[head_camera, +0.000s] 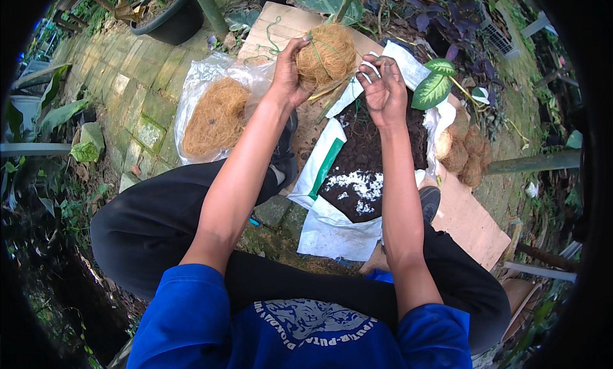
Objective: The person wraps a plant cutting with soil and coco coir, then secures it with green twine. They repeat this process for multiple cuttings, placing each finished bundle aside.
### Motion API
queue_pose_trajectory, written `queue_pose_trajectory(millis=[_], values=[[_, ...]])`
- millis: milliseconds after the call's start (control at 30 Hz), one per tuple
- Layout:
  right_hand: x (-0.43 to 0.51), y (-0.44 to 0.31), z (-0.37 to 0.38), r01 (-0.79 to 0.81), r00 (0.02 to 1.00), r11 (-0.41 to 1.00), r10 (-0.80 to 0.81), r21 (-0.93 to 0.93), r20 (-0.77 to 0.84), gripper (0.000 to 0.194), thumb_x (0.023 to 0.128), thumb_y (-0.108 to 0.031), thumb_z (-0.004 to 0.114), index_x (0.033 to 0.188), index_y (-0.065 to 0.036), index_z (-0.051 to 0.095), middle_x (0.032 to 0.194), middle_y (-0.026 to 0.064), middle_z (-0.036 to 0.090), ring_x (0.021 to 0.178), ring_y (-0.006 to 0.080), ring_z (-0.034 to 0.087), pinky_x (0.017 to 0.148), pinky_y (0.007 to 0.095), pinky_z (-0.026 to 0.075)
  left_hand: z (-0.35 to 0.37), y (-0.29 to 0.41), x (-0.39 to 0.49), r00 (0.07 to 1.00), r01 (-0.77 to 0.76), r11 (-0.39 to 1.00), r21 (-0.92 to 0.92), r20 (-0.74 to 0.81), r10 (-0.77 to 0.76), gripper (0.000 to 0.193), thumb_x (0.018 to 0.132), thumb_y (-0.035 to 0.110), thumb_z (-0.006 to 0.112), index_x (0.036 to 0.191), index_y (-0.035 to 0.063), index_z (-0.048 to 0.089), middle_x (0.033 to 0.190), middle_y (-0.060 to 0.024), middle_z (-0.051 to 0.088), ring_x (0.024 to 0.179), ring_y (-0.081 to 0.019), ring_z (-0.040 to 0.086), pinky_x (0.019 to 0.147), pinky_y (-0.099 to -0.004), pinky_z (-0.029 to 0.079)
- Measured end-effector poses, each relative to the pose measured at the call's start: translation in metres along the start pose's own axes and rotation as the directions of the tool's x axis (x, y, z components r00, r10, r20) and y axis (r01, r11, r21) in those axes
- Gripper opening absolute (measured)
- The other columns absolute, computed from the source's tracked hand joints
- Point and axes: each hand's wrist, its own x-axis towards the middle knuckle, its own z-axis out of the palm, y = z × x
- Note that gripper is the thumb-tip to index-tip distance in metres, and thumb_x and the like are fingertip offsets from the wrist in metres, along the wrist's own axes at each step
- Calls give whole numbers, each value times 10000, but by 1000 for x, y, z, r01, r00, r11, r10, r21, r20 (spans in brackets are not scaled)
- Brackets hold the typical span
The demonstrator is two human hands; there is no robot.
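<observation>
My left hand (290, 72) grips a ball of brown coconut fibre (330, 52) from its left side. Green string (320, 57) is wound around the ball, and a loose length trails to its left over the cardboard. To the right of the ball is my right hand (383, 84), palm up with curled fingers; a thin strand of the string seems pinched at the fingertips. Below that hand lies an opened white sack (330, 230) of dark soil (354, 144), with white granules (357, 184) on the soil near me.
A clear plastic bag (189, 96) with loose coconut fibre (215, 117) lies at left on mossy paving. Several fibre balls (464, 148) are piled at right. Cardboard (471, 220) is under the sack. A black pot (172, 21) and a leafy cutting (433, 84) stand farther out.
</observation>
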Motion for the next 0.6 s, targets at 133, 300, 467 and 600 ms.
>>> queue_pose_trajectory(millis=[133,300,467,600], values=[[4,17,-5,-5,987,979,-28,-203,-161,136,938,-145,505,978,-17,528,958,102,588,872,164,595,758,291,489,0,-9,2,999,45,997,61,20,-46,349,800,277,619,1054,51,543,1021,-101,601,941,-242,612,874,-448,497],[3,40,-12,-114,943,965,31,-235,-330,153,931,-119,509,1033,-6,531,925,60,596,796,124,598,680,253,502,3,-28,5,994,-110,974,199,11,110,228,808,177,625,977,38,563,935,-78,606,895,-191,617,809,-371,528],[-7,54,-23,-219,933,906,86,-363,-349,128,919,-79,501,1014,-11,553,862,48,607,724,114,580,585,240,467,7,-22,4,995,-90,993,79,46,86,322,809,63,624,1060,-54,461,902,-107,617,819,-180,634,736,-324,557],[-19,57,-17,-283,945,671,72,-685,-320,204,902,-65,512,1061,48,571,885,83,641,768,123,582,687,253,458,9,-14,7,984,-161,947,277,-31,177,265,813,143,647,975,-34,536,907,-101,626,836,-178,627,770,-304,527]])
